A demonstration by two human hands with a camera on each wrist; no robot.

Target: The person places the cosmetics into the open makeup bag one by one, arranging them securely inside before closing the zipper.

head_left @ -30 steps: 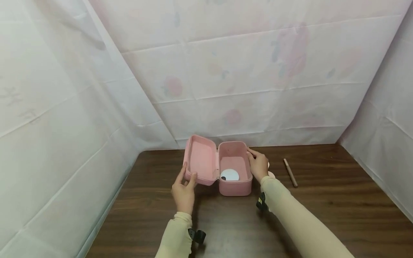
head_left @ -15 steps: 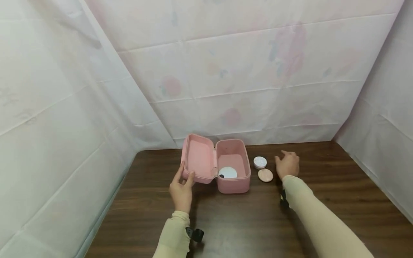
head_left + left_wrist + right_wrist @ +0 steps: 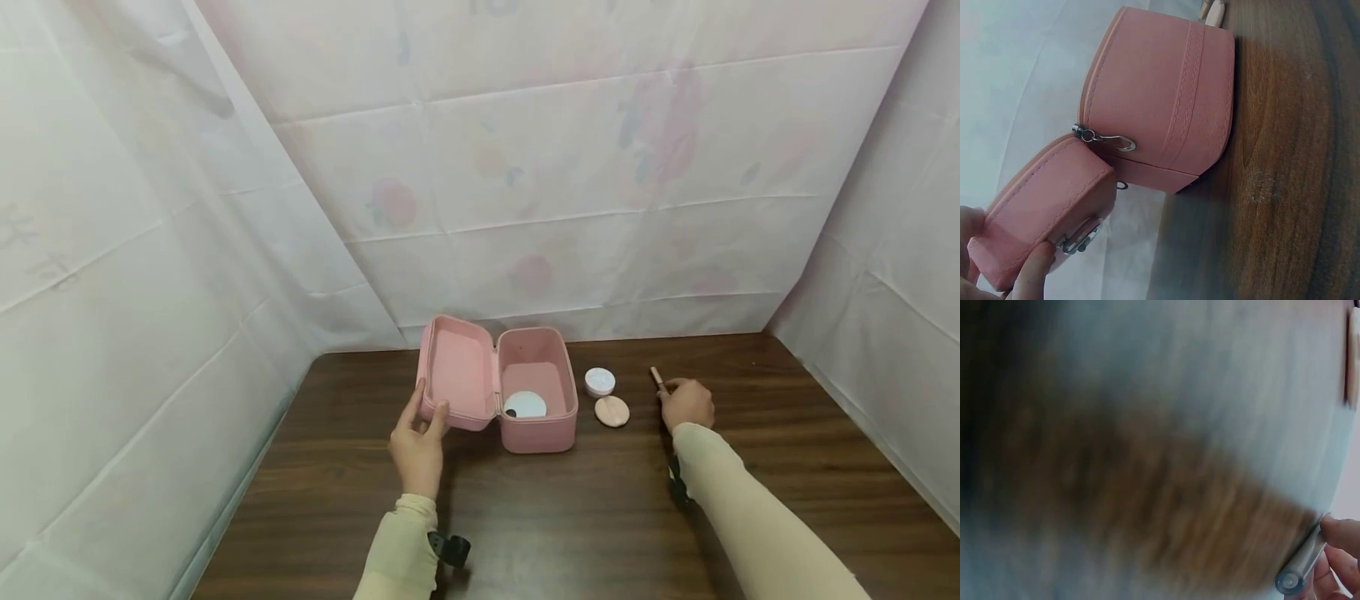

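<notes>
Right hand: the right hand (image 3: 687,403) lies on the table (image 3: 787,467) to the right of the case, its fingers curled round a thin pen-like stick (image 3: 657,377); the right wrist view, though blurred, shows the fingertips (image 3: 1341,534) pinching the stick's rounded end (image 3: 1300,567)
Left hand: the left hand (image 3: 417,440) holds the open lid (image 3: 455,375) of the pink case (image 3: 534,390) by its front edge, thumb (image 3: 1034,270) pressed on the lid's rim beside a metal zip pull (image 3: 1082,236)
What has just changed: a second ago the right hand was at the right rim of the case; half a second ago it was moving right over the table; now it has closed on the stick, while the left hand has kept the lid propped open, so the stick looks to be the next thing headed for the case
Where the stick is: on the table, right of the two small round things, well apart from the case
Count: one case, one white disc (image 3: 525,405) inside it, one white round pot (image 3: 600,382), one pink round puff (image 3: 612,411), one stick, two hands
</notes>
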